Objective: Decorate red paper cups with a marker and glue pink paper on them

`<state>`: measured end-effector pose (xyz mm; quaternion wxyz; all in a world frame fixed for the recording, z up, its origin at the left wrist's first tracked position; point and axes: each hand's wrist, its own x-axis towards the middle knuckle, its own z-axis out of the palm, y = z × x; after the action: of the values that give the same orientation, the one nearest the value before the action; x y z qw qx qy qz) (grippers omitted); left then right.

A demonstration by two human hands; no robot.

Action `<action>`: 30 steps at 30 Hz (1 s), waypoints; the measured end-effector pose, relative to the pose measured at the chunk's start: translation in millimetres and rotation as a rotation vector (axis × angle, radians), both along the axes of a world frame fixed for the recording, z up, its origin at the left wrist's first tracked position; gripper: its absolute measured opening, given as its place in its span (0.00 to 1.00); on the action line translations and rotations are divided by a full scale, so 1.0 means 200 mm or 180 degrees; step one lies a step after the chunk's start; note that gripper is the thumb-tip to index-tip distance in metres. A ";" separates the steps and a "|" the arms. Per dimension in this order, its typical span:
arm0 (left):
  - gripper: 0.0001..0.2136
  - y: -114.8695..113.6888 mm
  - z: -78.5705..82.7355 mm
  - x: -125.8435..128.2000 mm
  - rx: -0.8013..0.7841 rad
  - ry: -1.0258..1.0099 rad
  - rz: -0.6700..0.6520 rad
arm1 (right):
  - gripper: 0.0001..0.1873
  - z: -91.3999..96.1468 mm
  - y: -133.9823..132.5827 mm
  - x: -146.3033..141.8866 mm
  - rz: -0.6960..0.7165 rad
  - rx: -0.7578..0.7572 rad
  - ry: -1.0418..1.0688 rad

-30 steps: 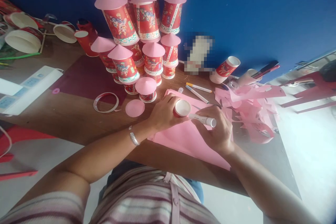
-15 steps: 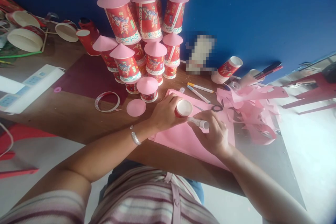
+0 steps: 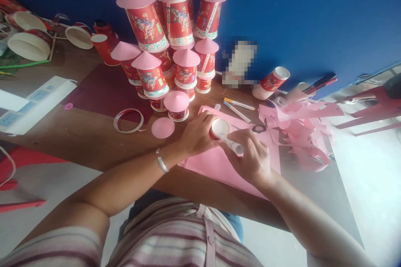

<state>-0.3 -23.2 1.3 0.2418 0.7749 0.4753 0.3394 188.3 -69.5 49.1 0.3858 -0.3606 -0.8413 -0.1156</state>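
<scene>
My left hand [image 3: 200,133] is wrapped round a small red paper cup [image 3: 221,126], whose white round end faces up. In my right hand [image 3: 250,154] is a white glue stick [image 3: 234,145], its far end at the near rim of the cup. Underneath both hands lie pink paper sheets [image 3: 203,167]. A pink paper disc [image 3: 163,128] lies left of my left hand. Just behind it stands a short red cup with a pink paper cone [image 3: 177,101] on top. A small white cap [image 3: 217,107] lies beyond the held cup.
Stacked red cups with pink cones [image 3: 153,79] rise at the back. A tape roll [image 3: 128,121] and a power strip [image 3: 34,104] lie left. Rightward are markers [image 3: 237,112], partly hidden scissors [image 3: 259,128], pink paper scraps [image 3: 307,133] and a tilted red cup [image 3: 275,79].
My right hand has moved slightly left, bringing the glue stick from the cup's right side onto its near rim. My left hand still holds the cup in nearly the same place.
</scene>
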 end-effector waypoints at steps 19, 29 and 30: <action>0.17 0.00 -0.01 0.00 -0.0023 -0.0051 -0.0078 | 0.07 0.03 0.00 -0.04 -0.0108 -0.0002 -0.0203; 0.21 0.00 0.02 -0.01 -0.0207 -0.0103 -0.0080 | 0.05 0.02 -0.05 -0.05 0.0099 -0.0156 -0.0242; 0.22 0.00 0.01 -0.01 -0.0186 -0.0130 -0.0087 | 0.05 0.02 -0.06 -0.03 0.0102 -0.0273 -0.0174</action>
<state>-1.8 -23.8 4.1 0.2786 0.7668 0.4694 0.3377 182.3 -80.9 52.6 0.3487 -0.3600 -0.8614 -0.0830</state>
